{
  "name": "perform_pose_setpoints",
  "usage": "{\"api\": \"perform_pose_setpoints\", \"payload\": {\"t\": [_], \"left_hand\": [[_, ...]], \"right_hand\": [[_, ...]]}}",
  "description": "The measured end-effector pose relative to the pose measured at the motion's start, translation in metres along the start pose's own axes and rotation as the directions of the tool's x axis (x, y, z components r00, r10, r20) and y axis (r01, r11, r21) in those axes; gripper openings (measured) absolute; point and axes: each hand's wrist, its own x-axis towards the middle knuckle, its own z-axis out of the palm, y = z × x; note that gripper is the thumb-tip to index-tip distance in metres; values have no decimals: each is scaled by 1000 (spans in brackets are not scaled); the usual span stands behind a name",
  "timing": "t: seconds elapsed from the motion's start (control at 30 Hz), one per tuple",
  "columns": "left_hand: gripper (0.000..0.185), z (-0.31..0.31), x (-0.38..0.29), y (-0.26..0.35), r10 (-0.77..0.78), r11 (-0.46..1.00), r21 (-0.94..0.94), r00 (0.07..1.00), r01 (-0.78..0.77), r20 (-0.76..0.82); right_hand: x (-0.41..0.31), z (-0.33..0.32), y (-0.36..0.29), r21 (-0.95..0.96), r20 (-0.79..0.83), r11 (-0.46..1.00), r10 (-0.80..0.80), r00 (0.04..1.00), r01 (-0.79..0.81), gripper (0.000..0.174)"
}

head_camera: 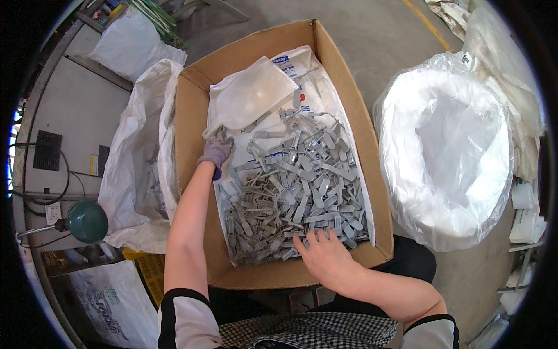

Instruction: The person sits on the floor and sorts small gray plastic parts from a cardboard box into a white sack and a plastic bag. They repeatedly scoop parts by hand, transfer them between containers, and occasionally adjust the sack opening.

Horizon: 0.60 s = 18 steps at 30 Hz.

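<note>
A large cardboard box (pixel 355 96), lined with a printed white woven sack, stands before me. Many small grey plastic parts (pixel 301 187) with flat rounded tabs lie heaped in its near half. My left hand (pixel 216 150), in a grey-purple knit glove, is at the box's left wall, its fingers around the handle end of a translucent white plastic scoop (pixel 257 94). The scoop lies on the sack at the far side. My bare right hand (pixel 327 257) is over the near edge of the heap, fingers spread, fingertips at the parts; nothing shows in its grasp.
On the right stands a round container lined with clear plastic (pixel 449 152). A white woven sack (pixel 139 152) stands open against the box's left side, some parts inside. Farther left are a workbench panel (pixel 78 104) with cables and a green round-headed lamp (pixel 87 221).
</note>
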Motion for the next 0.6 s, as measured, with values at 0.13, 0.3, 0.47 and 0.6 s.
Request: {"api": "perform_pose_setpoints", "payload": {"t": [0.13, 0.3, 0.47, 0.6], "left_hand": [[78, 3, 39, 44, -300, 953, -82, 943, 290, -148], [101, -28, 52, 98, -375, 824, -405, 917, 396, 135], [83, -14, 19, 150, 80, 963, -255, 997, -81, -14], [58, -23, -33, 165, 712, 701, -198, 691, -686, 124]], "right_hand": [[2, 8, 3, 17, 55, 997, 77, 995, -78, 56], [3, 8, 6, 5, 40, 996, 84, 996, -84, 52], [4, 6, 1, 25, 36, 995, 92, 995, -93, 54], [-4, 3, -1, 41, 49, 997, 67, 997, -69, 56]]}}
